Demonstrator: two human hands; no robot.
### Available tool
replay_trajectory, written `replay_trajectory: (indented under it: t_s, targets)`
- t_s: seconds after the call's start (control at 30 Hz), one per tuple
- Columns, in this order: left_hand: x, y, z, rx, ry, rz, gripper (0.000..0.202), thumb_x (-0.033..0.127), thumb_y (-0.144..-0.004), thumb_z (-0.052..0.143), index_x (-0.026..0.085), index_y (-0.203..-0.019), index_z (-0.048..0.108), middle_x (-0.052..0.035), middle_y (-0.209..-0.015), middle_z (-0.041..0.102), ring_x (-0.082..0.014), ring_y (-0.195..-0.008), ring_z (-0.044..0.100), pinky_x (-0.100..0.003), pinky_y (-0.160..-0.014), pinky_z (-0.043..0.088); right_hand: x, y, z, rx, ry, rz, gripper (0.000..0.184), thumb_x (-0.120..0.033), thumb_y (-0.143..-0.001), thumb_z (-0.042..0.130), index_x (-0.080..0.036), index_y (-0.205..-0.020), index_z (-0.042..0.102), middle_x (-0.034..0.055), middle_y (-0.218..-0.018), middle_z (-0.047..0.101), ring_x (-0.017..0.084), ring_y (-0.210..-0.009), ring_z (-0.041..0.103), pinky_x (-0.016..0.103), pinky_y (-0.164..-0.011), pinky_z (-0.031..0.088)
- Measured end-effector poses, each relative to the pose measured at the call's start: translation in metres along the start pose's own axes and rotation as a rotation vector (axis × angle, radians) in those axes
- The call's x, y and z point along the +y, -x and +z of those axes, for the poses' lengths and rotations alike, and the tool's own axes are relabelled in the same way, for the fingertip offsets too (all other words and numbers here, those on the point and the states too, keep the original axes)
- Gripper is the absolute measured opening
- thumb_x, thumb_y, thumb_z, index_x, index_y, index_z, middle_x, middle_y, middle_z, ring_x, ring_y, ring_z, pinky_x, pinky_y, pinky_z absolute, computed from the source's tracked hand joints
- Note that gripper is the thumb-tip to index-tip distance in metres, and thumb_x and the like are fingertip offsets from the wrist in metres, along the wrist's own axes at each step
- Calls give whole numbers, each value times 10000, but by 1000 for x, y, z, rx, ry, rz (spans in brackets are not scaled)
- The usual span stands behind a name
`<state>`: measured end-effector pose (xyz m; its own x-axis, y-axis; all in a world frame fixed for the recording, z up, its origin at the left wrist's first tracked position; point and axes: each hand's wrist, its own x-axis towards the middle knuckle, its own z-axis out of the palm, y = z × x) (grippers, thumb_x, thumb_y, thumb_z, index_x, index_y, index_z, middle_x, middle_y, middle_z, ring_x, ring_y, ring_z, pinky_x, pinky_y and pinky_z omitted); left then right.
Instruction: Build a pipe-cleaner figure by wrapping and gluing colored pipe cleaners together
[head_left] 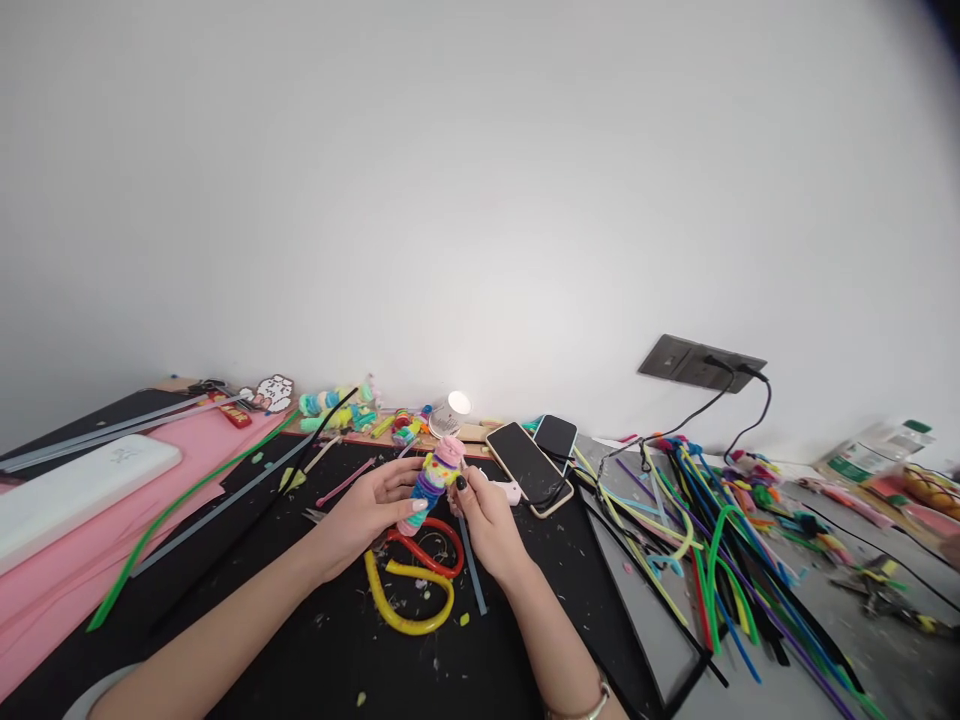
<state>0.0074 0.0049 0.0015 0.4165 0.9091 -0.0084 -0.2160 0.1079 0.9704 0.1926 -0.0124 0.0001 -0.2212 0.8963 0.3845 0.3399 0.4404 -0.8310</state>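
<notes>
A small figure wound from coloured pipe cleaners (433,483), with a pink top, yellow middle and purple and teal bands, is held above a black mat (330,640). My left hand (367,512) cups it from the left with fingers closed on its lower part. My right hand (480,520) pinches its upper side from the right. Just below the hands lie a yellow pipe cleaner loop (409,600) and a red one (431,553).
Two phones (534,462) lie behind the hands. A heap of coloured pipe cleaners (720,560) covers the grey board at right. Pink paper (82,560) and a white case (71,493) sit at left. Finished figures (337,405) line the wall; cables run to a wall socket (701,362).
</notes>
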Motion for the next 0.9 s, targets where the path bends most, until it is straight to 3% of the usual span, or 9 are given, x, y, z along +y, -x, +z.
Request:
replay_trajectory:
  t_s: [0.53, 0.9]
  targets:
    - [0, 0, 1, -26, -47, -7, 518, 240, -719, 726, 200, -1202, 541, -99, -1227, 627, -259, -1164, 560, -385, -988, 445, -5, 0, 2, -2, 85, 11, 210, -194, -920, 354, -205, -727, 438, -21, -675, 459, 139, -629, 423, 245, -594, 325]
    - [2, 3, 7, 19, -21, 5, 529, 255, -717, 717, 199, -1201, 511, -111, -1227, 623, -257, -1146, 576, -381, -972, 458, -2, 0, 4, 37, 1, 39, 252, -319, -948, 385, -199, -744, 472, -14, -666, 485, 137, -623, 441, 247, -588, 352]
